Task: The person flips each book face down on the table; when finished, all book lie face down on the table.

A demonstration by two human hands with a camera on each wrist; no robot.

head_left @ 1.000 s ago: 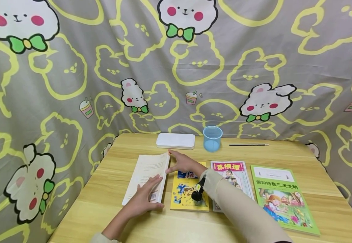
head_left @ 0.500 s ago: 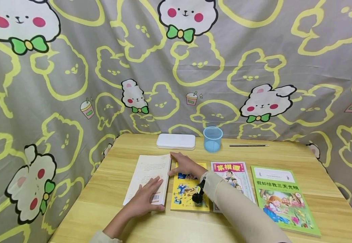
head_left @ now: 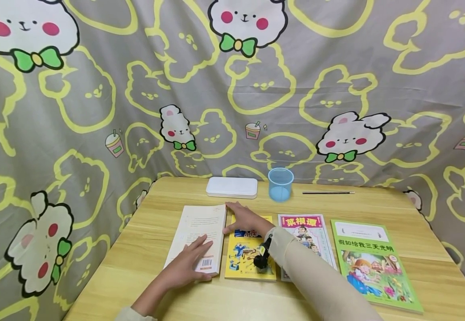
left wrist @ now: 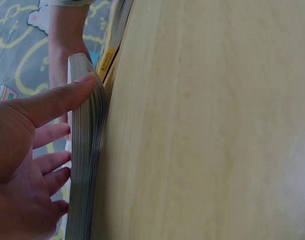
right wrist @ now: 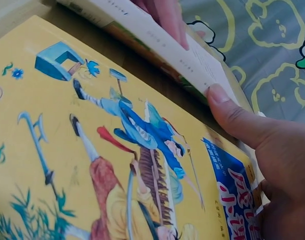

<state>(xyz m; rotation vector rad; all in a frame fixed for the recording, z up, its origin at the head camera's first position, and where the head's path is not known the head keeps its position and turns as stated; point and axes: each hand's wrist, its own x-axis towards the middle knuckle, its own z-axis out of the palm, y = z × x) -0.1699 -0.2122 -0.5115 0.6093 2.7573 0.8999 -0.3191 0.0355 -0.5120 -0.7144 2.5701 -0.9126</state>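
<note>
A white book [head_left: 200, 227] lies back cover up at the left of the table, its barcode near the lower right corner. My left hand [head_left: 186, 267] rests on its lower part, fingers spread over the cover. In the left wrist view, the thumb [left wrist: 67, 102] touches the bottom page edges. At the upper right corner of the book is my right hand [head_left: 246, 218], reaching across a yellow book [head_left: 242, 261]. Its thumb [right wrist: 225, 102] touches the white spine in the right wrist view; its other fingers are mostly hidden there.
Right of the yellow book lie a pink-bordered book [head_left: 306, 232], partly under the right sleeve, and a green book [head_left: 376, 263]. Along the back stand a white case [head_left: 232, 187] and a blue cup [head_left: 281, 185], beside a pencil [head_left: 328, 192]. A patterned curtain [head_left: 216, 89] encloses the table.
The white book's spine side has come down flatter and slightly to the right. My left hand has slid a little toward the near edge; the right hand has shifted slightly with the spine.
</note>
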